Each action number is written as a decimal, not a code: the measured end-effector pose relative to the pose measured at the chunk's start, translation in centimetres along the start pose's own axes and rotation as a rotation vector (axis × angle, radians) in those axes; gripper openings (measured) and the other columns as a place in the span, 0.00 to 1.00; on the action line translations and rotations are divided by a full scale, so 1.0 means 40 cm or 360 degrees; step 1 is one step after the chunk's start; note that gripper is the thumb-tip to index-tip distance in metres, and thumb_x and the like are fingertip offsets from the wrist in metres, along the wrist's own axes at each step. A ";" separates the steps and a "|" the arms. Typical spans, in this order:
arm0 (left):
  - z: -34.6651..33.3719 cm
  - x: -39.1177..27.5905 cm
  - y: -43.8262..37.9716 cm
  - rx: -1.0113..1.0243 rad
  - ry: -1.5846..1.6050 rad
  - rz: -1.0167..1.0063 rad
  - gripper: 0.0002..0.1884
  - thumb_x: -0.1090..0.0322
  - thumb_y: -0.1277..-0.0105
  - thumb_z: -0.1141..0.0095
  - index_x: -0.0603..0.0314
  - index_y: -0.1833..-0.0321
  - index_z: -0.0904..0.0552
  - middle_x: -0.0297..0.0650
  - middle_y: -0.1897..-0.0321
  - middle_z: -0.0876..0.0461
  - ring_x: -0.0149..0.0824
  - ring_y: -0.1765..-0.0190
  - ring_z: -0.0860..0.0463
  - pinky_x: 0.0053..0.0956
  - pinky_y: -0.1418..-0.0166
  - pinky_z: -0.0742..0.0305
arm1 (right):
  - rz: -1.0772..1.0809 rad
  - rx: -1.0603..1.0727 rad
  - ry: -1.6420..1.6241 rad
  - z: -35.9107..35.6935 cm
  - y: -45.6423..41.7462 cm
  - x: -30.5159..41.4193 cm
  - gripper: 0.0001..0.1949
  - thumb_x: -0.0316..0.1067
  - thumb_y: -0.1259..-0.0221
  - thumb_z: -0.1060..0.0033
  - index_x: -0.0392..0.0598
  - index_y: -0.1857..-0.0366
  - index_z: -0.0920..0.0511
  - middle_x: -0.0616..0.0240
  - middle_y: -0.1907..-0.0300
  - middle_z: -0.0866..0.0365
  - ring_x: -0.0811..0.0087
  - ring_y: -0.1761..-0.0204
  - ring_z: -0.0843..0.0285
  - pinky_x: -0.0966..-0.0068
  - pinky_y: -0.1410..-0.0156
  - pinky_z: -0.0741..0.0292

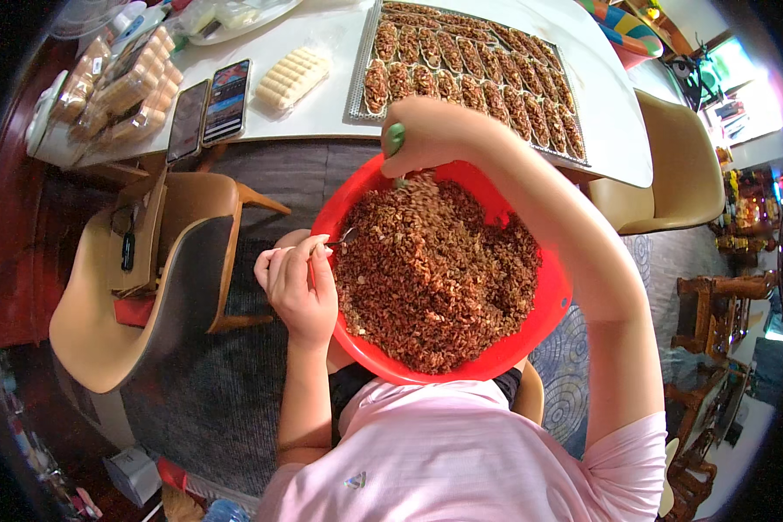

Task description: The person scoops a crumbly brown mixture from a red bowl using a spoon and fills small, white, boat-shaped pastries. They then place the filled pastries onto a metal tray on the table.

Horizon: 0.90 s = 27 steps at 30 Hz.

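A large red plastic basin rests on my lap, filled with a brown, grainy mix of what look like crisp grains and nuts. My left hand is at the basin's left rim and pinches a small metal spoon whose tip lies over the mix. My right hand is bent down over the far rim, with something green at its fingers, perhaps a handle. Blurred grains show just below it; the fingertips and whatever they hold are mostly hidden.
Beyond the basin, a white table bears a metal mesh tray of filled oval cups, a bag of pale cups, two phones and egg-like packs in clear plastic. Chairs stand left and right.
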<state>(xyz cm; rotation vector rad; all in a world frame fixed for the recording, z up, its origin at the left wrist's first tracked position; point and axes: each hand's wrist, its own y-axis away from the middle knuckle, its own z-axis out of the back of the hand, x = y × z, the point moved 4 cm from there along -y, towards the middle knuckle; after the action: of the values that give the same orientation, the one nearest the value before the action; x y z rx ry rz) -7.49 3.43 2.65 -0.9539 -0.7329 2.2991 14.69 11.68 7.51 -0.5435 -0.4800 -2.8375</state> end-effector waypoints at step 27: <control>0.043 -0.021 0.004 -0.0029 -0.0031 -0.0036 0.05 0.74 0.34 0.47 0.60 0.61 0.17 0.34 0.77 0.17 0.34 0.71 0.22 0.31 0.52 0.35 | 0.0334 -0.0230 -0.0233 0.152 0.183 0.095 0.12 0.39 0.52 0.32 0.40 0.71 0.15 0.59 0.73 0.16 0.68 0.71 0.17 0.73 0.60 0.21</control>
<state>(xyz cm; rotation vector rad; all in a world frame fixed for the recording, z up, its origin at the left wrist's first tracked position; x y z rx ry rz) -8.33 2.30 3.97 -0.9277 -0.7699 2.2891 15.14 6.52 16.34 -0.7837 -0.2266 -2.6559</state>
